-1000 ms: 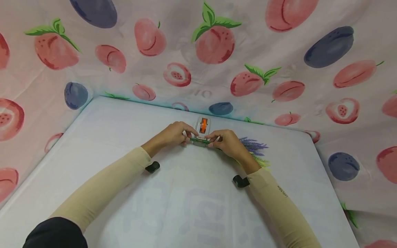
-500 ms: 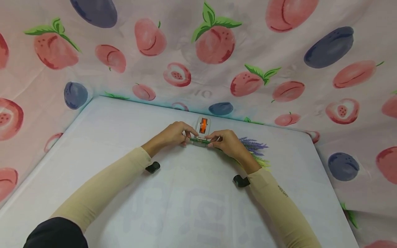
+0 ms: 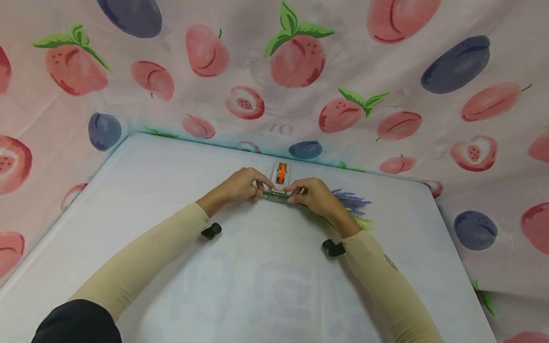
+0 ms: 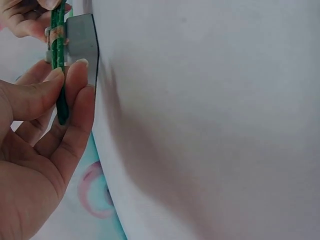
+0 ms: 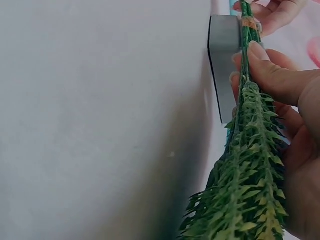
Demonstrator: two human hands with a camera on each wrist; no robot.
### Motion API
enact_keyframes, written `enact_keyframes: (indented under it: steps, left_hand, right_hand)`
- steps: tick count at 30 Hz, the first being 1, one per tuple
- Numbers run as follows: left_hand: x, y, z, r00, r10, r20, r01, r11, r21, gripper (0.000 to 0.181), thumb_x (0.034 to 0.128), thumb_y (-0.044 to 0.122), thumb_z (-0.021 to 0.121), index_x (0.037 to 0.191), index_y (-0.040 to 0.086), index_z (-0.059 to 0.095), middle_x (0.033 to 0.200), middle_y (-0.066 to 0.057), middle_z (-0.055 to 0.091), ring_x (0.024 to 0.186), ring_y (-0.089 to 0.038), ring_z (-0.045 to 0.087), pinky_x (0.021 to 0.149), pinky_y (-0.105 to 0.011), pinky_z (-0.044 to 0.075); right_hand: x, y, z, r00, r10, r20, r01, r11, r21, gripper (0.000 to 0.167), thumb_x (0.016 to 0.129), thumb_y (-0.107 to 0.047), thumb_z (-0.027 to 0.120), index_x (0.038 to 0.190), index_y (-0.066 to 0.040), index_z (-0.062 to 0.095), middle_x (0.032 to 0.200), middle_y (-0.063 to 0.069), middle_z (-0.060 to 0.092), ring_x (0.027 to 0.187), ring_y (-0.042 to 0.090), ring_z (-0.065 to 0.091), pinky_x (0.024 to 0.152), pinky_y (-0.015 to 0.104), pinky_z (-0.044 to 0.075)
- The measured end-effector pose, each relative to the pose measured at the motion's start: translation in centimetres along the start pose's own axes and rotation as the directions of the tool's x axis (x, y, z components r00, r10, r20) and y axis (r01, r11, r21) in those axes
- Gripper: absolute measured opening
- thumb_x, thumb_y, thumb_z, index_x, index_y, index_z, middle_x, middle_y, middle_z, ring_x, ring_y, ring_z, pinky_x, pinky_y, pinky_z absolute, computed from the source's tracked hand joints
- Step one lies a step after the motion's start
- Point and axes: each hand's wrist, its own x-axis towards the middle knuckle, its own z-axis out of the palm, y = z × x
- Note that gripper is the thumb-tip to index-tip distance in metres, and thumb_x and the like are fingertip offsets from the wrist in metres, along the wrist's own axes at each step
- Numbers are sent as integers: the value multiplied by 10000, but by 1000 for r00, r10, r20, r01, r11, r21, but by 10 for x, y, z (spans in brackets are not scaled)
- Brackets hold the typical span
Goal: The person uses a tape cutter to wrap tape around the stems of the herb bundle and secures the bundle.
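Note:
My left hand [image 3: 243,185] pinches the end of a bundle of green stems [image 4: 61,102] between thumb and fingers. Farther along the same artificial flower bundle, my right hand [image 3: 316,196] grips the stems just above the leafy part [image 5: 250,165]. Purple lavender-like sprigs [image 3: 350,200] and yellow-green sprigs [image 3: 363,223] spread out past the right hand. Between the two hands, a brownish clear band [image 4: 58,34] lies around the stems. The bundle is held across the near end of a grey tape dispenser [image 3: 281,174] with an orange reel; whether they touch is unclear.
A white cloth-covered table [image 3: 266,267] extends toward me, with the dispenser close to its back edge. Behind and at the sides hangs a fruit-patterned curtain [image 3: 257,57]. Black wrist cameras [image 3: 211,231] sit under both cuffs, just above the table.

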Motion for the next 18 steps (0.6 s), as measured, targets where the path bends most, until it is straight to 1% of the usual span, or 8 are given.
enact_keyframes:
  steps: [5, 12, 18]
  left_hand:
    - [3, 2, -3, 1000, -3, 21, 2, 1000, 31, 484, 858, -159, 580, 1180, 145, 773, 913, -78, 698, 647, -204, 688, 594, -253, 527]
    - [1, -5, 1, 1000, -8, 1, 8, 1000, -27, 526, 846, -177, 537, 1199, 139, 765, 917, -94, 678, 663, -221, 700, 598, -255, 536]
    - [-1, -6, 4, 1000, -10, -19, 9, 999, -51, 491, 872, -151, 574, 1207, 153, 764, 930, -87, 678, 679, -229, 702, 590, -249, 522]
  right_hand:
    - [0, 2, 3, 1000, -5, -17, 6, 999, 45, 189, 910, -114, 770, 1086, -181, 788, 914, 16, 704, 765, 208, 640, 667, 371, 543]
    - [0, 2, 4, 1000, -6, -20, 7, 998, 58, 189, 909, -124, 774, 1088, -181, 785, 911, 18, 703, 765, 213, 635, 651, 355, 539]
    - [-1, 4, 3, 1000, 1, 2, -1, 997, 80, 215, 920, -104, 758, 1121, -177, 774, 918, 35, 695, 766, 250, 640, 646, 352, 532]
